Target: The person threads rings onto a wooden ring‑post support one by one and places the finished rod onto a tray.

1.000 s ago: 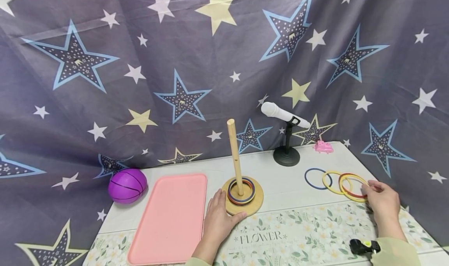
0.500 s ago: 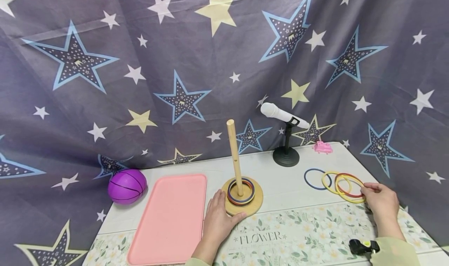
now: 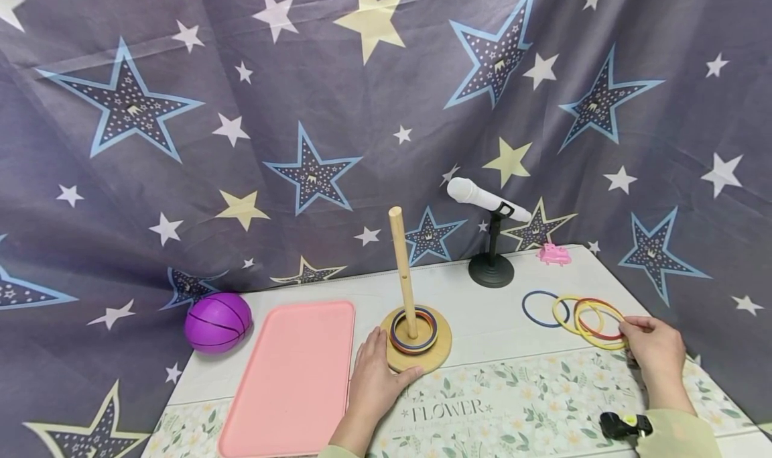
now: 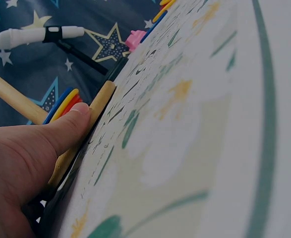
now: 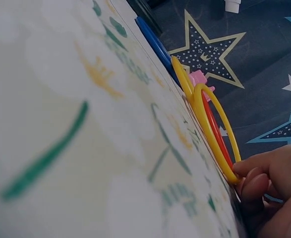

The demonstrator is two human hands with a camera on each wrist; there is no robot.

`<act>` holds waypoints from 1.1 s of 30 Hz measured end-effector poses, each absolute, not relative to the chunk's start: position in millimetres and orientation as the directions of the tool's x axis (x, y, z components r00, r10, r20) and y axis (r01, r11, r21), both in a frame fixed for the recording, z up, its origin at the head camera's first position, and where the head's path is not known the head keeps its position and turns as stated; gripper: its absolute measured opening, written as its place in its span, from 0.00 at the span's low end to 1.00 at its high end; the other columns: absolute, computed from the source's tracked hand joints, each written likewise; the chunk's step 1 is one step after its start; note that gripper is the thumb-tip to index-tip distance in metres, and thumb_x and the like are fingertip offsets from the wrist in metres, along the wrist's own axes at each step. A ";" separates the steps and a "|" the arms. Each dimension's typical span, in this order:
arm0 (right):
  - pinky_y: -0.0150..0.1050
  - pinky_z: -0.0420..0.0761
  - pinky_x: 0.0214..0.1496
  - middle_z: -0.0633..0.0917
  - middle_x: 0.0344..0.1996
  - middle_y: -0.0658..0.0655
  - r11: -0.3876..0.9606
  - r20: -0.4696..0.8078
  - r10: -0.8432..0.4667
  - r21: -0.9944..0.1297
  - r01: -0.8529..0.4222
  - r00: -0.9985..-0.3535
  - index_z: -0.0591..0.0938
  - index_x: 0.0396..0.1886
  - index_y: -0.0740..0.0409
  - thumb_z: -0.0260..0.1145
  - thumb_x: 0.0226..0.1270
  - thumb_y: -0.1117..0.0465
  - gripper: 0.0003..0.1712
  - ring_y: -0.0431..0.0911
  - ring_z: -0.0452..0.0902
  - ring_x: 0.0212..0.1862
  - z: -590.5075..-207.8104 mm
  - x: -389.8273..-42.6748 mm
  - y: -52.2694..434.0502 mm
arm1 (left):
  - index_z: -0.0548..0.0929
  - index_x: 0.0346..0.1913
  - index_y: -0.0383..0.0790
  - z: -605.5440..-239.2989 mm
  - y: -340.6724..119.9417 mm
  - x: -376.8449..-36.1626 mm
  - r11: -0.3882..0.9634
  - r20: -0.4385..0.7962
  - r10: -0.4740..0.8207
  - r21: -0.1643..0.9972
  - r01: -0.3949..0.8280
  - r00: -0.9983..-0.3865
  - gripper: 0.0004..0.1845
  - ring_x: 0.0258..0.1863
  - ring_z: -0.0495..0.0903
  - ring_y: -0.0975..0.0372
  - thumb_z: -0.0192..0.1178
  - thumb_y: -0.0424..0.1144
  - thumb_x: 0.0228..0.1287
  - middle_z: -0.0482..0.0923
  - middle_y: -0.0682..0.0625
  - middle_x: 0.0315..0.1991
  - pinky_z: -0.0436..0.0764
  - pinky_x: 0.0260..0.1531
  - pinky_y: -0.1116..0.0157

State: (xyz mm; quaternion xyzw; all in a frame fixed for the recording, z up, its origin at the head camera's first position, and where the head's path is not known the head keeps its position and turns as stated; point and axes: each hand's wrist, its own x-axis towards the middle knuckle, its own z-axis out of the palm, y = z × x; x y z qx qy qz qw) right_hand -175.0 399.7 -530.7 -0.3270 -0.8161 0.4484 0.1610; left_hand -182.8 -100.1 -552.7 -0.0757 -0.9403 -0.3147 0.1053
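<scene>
A wooden peg [image 3: 403, 270] stands on a round wooden base [image 3: 443, 351], with several coloured rings [image 3: 413, 330] stacked round its foot. My left hand [image 3: 376, 371] rests flat against the base's near-left rim, and the thumb [image 4: 71, 121] presses the base [image 4: 103, 99] at its edge. At the right lie a blue ring [image 3: 523, 308], a small yellow ring [image 3: 557, 320], a red ring [image 3: 594, 300] and a larger yellow ring [image 3: 597, 343]. My right hand [image 3: 628, 337] pinches the near-right edge of the larger yellow ring [image 5: 209, 134]. The red ring [image 5: 220, 141] lies right beside it.
A pink tray [image 3: 289, 377] lies left of the base, with a purple ball [image 3: 218, 322] beyond it. A white microphone [image 3: 488, 200] on a black stand and a small pink toy [image 3: 555, 254] sit at the back. A floral mat [image 3: 512, 397] covers the front, and a star curtain hangs behind.
My right hand's fingers have closed on the larger yellow ring's edge and drawn it slightly left. My left hand has stayed on the base.
</scene>
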 end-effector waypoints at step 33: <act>0.33 0.81 0.21 0.83 0.24 0.43 0.205 -0.115 0.675 -0.920 0.335 -0.729 0.81 0.68 0.68 0.65 0.81 0.58 0.24 0.38 0.80 0.22 -521.8 -171.7 390.9 | 0.72 0.78 0.23 -551.8 -99.7 -182.3 0.787 0.255 0.077 0.578 0.216 -0.964 0.62 0.78 0.66 0.32 0.84 0.66 0.53 0.66 0.27 0.80 0.70 0.75 0.35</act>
